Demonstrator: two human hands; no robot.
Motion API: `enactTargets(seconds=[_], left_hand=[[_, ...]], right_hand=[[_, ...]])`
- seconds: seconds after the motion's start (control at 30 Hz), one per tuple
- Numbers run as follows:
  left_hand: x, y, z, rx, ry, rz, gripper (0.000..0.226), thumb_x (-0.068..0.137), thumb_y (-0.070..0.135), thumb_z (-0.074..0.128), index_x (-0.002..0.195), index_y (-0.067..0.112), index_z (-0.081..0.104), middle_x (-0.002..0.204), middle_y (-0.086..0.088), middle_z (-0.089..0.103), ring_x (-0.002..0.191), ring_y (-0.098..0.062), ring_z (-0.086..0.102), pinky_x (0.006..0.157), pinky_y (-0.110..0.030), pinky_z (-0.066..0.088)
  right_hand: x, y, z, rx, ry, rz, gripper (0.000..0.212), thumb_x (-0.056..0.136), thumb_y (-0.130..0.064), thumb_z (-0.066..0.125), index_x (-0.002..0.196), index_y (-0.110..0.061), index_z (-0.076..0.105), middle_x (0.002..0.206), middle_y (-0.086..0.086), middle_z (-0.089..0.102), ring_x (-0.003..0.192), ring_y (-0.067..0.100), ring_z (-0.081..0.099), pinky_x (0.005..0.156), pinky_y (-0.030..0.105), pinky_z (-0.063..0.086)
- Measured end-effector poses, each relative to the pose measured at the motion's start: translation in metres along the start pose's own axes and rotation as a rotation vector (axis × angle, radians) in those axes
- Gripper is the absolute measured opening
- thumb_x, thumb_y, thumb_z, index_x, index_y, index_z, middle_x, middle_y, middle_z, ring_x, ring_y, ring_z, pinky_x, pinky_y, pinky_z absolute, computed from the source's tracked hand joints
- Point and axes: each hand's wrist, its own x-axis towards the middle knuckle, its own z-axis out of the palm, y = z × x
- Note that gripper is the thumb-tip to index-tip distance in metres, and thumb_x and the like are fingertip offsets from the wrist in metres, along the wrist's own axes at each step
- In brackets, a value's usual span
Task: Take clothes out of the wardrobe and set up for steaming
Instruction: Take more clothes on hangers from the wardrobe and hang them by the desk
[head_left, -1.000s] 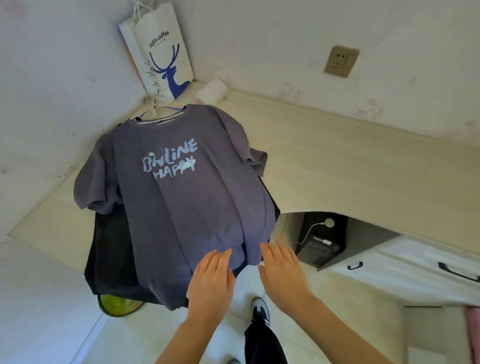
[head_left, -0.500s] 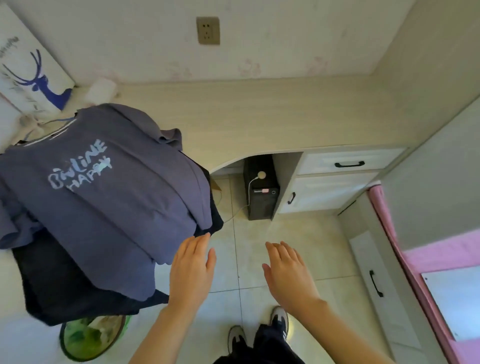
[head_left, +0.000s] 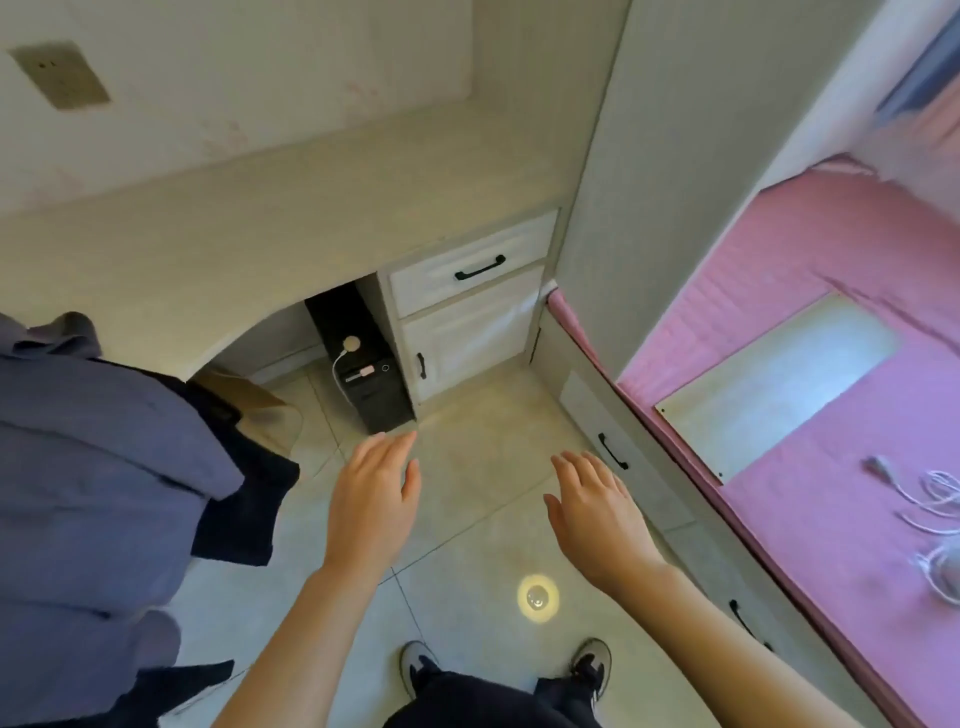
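Note:
A purple-grey T-shirt (head_left: 93, 467) hangs at the left edge of the view, over a dark navy garment (head_left: 244, 499) that shows beneath and behind it. My left hand (head_left: 371, 499) is held out flat above the floor, just right of the clothes and apart from them, holding nothing. My right hand (head_left: 597, 512) is also flat and empty, fingers straight, above the tiles near the bed's drawer front. The hanger is out of view.
A pale L-shaped desk (head_left: 270, 208) runs along the wall, with drawers (head_left: 467, 270) and a black computer tower (head_left: 369, 374) under it. A bed with a pink sheet (head_left: 831, 364) and white cables (head_left: 930, 499) lies to the right. My feet stand on tiled floor (head_left: 467, 519).
The view has swung right, away from the hanging clothes toward the bed. Both hands have left the T-shirt's hem and now hover empty over the floor.

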Motion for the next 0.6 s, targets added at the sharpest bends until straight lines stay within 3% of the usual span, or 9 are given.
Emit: enactTargets(seconds=[0.23, 0.4, 0.6], left_hand=[[0.011, 0.136, 0.082, -0.005, -0.078, 0.17, 0.036, 0.094, 0.022, 0.051, 0.126, 0.008, 0.062, 0.118, -0.007, 0.067, 0.118, -0.026, 0.057, 0.096, -0.036, 0.046], [0.016, 0.224, 0.135, -0.011, -0.131, 0.261, 0.049, 0.09, 0.032, 0.036, 0.122, 0.008, 0.064, 0.114, -0.005, 0.069, 0.114, -0.027, 0.059, 0.095, -0.036, 0.05], [0.028, 0.298, 0.174, 0.018, -0.185, 0.374, 0.035, 0.091, 0.013, 0.054, 0.124, 0.01, 0.063, 0.122, -0.001, 0.066, 0.122, -0.023, 0.054, 0.099, -0.036, 0.048]], right_hand=[[-0.041, 0.131, -0.027, 0.017, 0.049, 0.125, 0.048, 0.094, -0.033, 0.054, 0.134, -0.009, 0.048, 0.137, 0.009, 0.053, 0.133, 0.03, 0.041, 0.109, 0.041, 0.035], [-0.06, 0.219, -0.039, 0.048, 0.098, 0.195, 0.045, 0.09, -0.028, 0.059, 0.128, -0.006, 0.052, 0.128, 0.011, 0.058, 0.124, 0.033, 0.05, 0.102, 0.043, 0.044], [-0.072, 0.287, -0.049, 0.055, 0.129, 0.269, 0.041, 0.087, -0.023, 0.063, 0.122, -0.004, 0.055, 0.121, 0.011, 0.061, 0.115, 0.032, 0.055, 0.093, 0.042, 0.049]])
